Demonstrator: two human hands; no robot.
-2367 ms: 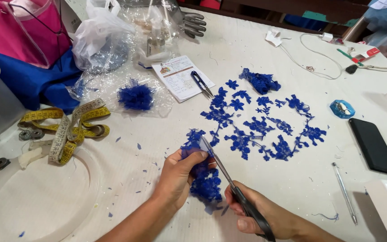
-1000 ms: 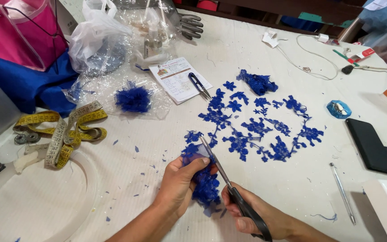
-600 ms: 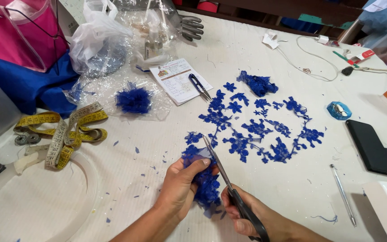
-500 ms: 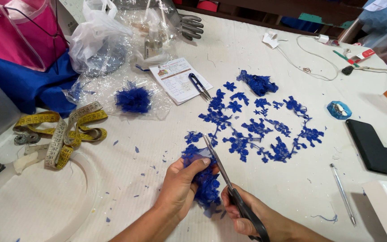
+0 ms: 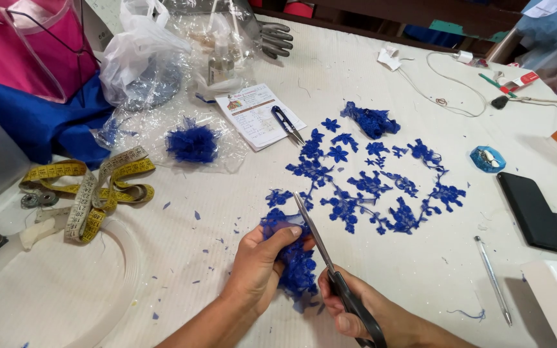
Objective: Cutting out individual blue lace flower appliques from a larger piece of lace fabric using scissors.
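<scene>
My left hand pinches a bunched piece of blue lace just above the white table. My right hand grips the black handles of a pair of scissors, whose blades point up and left across the lace, their tips near its top edge. Beyond the hands, cut blue lace flowers lie spread in a loose ring on the table.
A yellow tape measure lies at the left by a white plate. Small black snips rest on a printed card. A black phone, a metal pen, plastic bags and blue cloth surround the work.
The scissor blades have slid slightly along the lace; my hands have stayed almost in place, the left one regripping the bunch a little.
</scene>
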